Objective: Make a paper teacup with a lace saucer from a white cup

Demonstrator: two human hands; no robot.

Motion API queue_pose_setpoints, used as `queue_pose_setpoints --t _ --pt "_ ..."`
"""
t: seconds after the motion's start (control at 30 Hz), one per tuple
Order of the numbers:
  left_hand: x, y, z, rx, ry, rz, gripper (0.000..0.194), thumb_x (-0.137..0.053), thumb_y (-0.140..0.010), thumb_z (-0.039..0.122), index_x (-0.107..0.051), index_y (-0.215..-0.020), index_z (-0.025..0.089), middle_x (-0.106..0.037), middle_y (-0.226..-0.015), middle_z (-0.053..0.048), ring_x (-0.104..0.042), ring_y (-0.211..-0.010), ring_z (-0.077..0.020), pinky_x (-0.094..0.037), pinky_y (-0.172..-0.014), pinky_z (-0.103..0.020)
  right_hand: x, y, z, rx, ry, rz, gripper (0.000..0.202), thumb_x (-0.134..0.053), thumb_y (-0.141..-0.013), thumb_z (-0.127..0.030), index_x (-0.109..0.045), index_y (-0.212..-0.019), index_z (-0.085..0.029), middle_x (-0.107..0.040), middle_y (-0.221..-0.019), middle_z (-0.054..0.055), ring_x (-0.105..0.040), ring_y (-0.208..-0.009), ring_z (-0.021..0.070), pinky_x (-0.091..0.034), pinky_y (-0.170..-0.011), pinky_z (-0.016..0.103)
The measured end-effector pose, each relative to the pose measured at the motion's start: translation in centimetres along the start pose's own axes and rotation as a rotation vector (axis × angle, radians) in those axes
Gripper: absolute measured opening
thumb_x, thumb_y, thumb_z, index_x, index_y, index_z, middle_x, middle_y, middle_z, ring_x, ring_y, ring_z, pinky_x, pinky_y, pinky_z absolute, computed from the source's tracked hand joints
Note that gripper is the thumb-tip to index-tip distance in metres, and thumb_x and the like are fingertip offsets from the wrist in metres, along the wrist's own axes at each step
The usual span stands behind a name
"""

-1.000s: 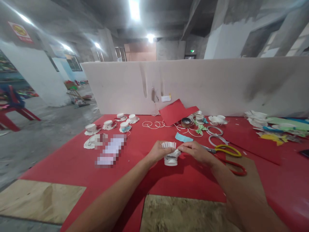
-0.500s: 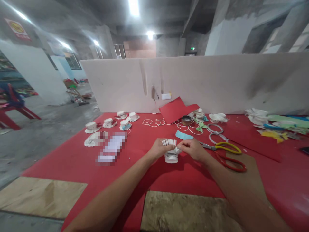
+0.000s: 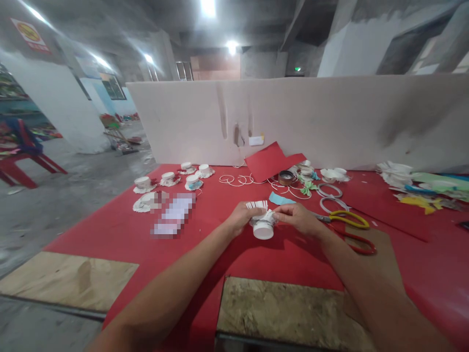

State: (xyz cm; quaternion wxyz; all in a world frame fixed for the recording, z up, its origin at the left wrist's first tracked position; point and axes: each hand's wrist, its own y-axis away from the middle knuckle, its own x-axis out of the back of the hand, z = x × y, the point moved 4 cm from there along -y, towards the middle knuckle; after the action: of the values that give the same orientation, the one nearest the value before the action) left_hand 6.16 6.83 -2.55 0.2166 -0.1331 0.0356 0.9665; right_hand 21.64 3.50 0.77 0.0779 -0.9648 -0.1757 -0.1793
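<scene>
A white paper piece (image 3: pixel 264 230) with a round cup-like base and a fringe of narrow strips is held above the red table covering (image 3: pixel 205 244). My left hand (image 3: pixel 242 217) is closed on its left side, the thumb lying across the strips. On the right, my right hand (image 3: pixel 293 216) pinches its gathered edge between thumb and fingers. The round base points down toward me. Beyond my hands lies a light blue paper strip (image 3: pixel 281 199). Scissors with a yellow and a red handle (image 3: pixel 350 220) rest right of my right hand, partly behind the forearm.
Several white cup pieces (image 3: pixel 167 179) stand at the back left. Rolls of tape (image 3: pixel 286 177), wire rings (image 3: pixel 330 190) and red paper (image 3: pixel 266 164) lie at the back. A pale partition (image 3: pixel 300 117) closes the far edge; paper scraps (image 3: pixel 417 200) lie at the far right.
The white piece has tipped so that its round base faces me more. My right hand has shifted slightly along its edge. The whole view has moved a little.
</scene>
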Motion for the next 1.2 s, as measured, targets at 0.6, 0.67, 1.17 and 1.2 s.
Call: queue_pose_setpoints --t 0.6,0.67,1.17,1.2 --pt "-0.17 0.04 -0.15 -0.008 0.023 0.007 0.027 -0.073 -0.056 0.026 -0.062 -0.072 0.008 -0.063 -0.068 -0.007 -0.057 -0.059 -0.0148 -0.043 -0.058 -0.026 -0.49 -0.16 0.11 0.002 0.047 0.055 0.019 -0.058 -0.072 -0.031 -0.063 -0.073 -0.012 -0.064 -0.069 0.005 -0.057 -0.065 0.0159 -0.044 -0.064 0.028" --pt "-0.14 0.04 -0.16 -0.003 0.02 0.014 0.027 -0.074 -0.055 0.026 -0.062 -0.071 0.008 -0.063 -0.067 -0.007 -0.057 -0.059 -0.0148 -0.043 -0.057 -0.026 -0.56 -0.13 0.07 -0.006 0.028 0.034 0.02 -0.059 -0.071 -0.032 -0.063 -0.075 -0.012 -0.064 -0.069 0.005 -0.058 -0.064 0.0159 -0.044 -0.064 0.028" --pt "-0.24 0.05 -0.05 0.0 0.0 0.021 0.025 -0.074 -0.054 0.026 -0.061 -0.067 0.01 -0.06 -0.062 -0.004 -0.054 -0.055 -0.013 -0.042 -0.055 -0.025 -0.47 -0.08 0.31 -0.041 -0.056 0.007 0.025 -0.063 -0.068 -0.035 -0.064 -0.077 -0.012 -0.065 -0.07 0.004 -0.06 -0.068 0.0166 -0.046 -0.068 0.029" --pt "-0.27 0.06 -0.03 -0.003 -0.002 0.018 0.024 -0.073 -0.054 0.026 -0.061 -0.067 0.01 -0.06 -0.061 -0.004 -0.054 -0.054 -0.0127 -0.042 -0.055 -0.025 -0.49 -0.03 0.24 -0.044 -0.063 0.005 0.025 -0.063 -0.068 -0.035 -0.064 -0.077 -0.012 -0.065 -0.071 0.004 -0.06 -0.068 0.0165 -0.046 -0.069 0.029"
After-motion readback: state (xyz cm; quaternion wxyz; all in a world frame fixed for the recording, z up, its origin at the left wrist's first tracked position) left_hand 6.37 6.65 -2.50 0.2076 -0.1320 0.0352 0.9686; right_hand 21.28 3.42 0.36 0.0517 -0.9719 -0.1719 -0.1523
